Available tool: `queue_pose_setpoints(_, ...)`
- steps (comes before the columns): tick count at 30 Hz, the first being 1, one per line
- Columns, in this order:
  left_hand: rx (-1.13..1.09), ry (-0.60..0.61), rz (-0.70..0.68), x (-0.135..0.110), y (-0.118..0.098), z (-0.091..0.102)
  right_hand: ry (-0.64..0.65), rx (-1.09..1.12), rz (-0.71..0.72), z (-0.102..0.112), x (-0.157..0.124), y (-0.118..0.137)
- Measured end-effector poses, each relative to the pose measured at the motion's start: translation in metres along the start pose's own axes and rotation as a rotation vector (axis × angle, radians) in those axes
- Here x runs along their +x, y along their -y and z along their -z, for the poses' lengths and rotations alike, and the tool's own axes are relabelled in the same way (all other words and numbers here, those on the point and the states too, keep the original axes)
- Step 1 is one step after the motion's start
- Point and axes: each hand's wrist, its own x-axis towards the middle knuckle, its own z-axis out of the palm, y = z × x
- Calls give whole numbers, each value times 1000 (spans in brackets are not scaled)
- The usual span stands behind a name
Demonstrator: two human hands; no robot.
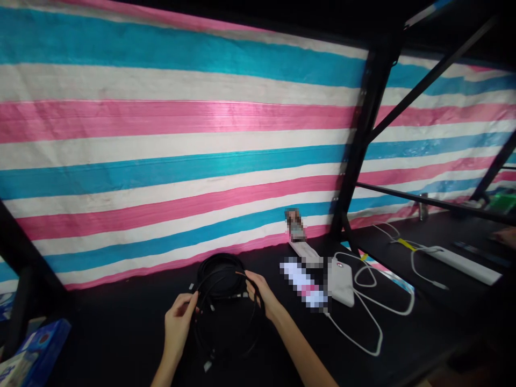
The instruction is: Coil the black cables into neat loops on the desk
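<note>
A coiled black cable (226, 273) is held in a loop between my two hands over the black shelf. My left hand (180, 317) pinches the left side of the loop between thumb and fingers. At the upper right of the loop, my right hand (262, 294) grips the cable with fingers closed round it. Behind the held loop, more black coils lie on the shelf against the striped sheet. Several pale metal plug ends show around the loop, one hanging at the bottom (208, 366). The dark cable and dark surface make separate strands hard to tell apart.
Right of my hands lie a blurred lit phone (304, 285), a white power bank (341, 282) and a looping white cord (379, 336). A white power strip (467, 264) sits farther right. Black rack posts (358, 145) frame the shelf; a blue box (44, 349) stands at left.
</note>
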Motion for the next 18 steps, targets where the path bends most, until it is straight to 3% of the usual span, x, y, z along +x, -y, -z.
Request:
queue_pose_setpoints(4, 37, -8, -73, -6, -6, -4, 1, -57, 68, 3, 3, -3)
queue_pose_setpoints(7, 49, 46, 16, -12, -10, -7, -9, -79, 64, 4, 2, -1)
queue_pose_setpoints(11, -9, 123, 184, -17, -8, -10, 44, -10, -53, 4, 0, 2)
queue_pose_setpoints(14, -26, 82, 222, -16, -5, -8, 175, 127, -159, 3, 2, 0)
queue_pose_setpoints(18, -33, 25, 234, -15, -4, -5, 233, 213, -212, 3, 5, -6)
